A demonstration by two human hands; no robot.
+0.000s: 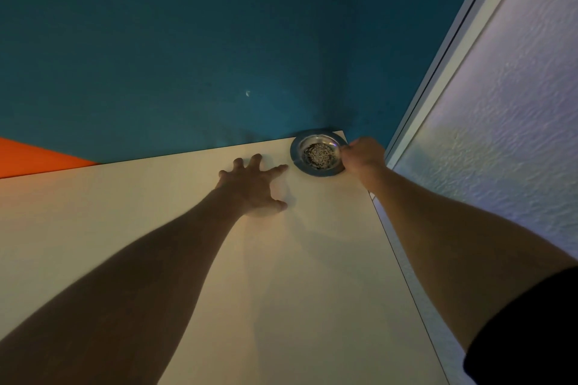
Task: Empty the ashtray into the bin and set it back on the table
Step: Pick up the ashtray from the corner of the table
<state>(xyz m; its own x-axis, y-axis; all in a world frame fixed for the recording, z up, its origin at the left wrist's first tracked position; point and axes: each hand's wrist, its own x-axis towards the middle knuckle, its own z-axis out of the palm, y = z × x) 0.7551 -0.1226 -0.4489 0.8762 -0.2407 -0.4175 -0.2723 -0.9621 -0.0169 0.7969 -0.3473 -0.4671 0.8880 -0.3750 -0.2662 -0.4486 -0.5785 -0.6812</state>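
A round metal ashtray (317, 151) with grey ash in its bowl sits at the far right corner of a white table (281, 275). My right hand (364, 155) is at its right rim with the fingers curled onto the edge. My left hand (255, 186) rests palm down on the tabletop just left of the ashtray, fingers spread, index fingertip close to the rim but apart from it. No bin is in view.
A teal wall (219, 40) rises directly behind the table, with an orange patch (34, 156) at the far left. A white textured wall (500, 134) with a pale frame strip runs along the table's right edge, leaving a narrow gap.
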